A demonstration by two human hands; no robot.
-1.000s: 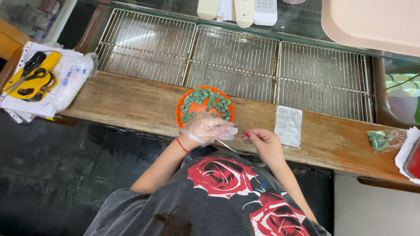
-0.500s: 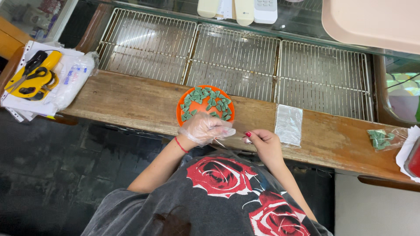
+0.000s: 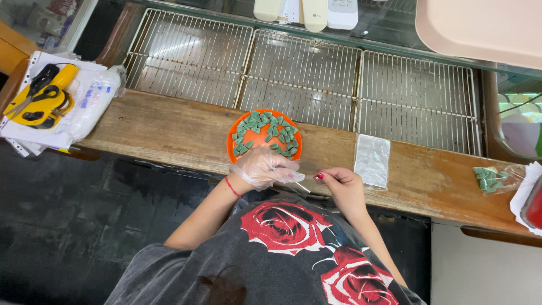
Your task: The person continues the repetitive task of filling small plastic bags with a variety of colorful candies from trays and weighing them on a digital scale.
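An orange plate point(image 3: 234, 148) with several small green pieces on it sits on the wooden counter point(image 3: 169, 133). My left hand point(image 3: 264, 168), in a thin clear plastic glove, is curled at the plate's near edge. It and my right hand point(image 3: 341, 184) both pinch a small clear plastic bag point(image 3: 302, 185) stretched between them. The right hand is bare with red nails. Whether the bag holds anything is too small to tell.
A stack of clear plastic bags point(image 3: 372, 160) lies right of my right hand. A filled bag of green pieces point(image 3: 490, 178) rests at the far right. Wire racks point(image 3: 305, 73) cover the area behind the counter. Yellow scissors point(image 3: 39, 96) lie on papers at the left.
My left hand has shifted slightly closer to the plate's near edge. The right hand has stayed in place on the small bag.
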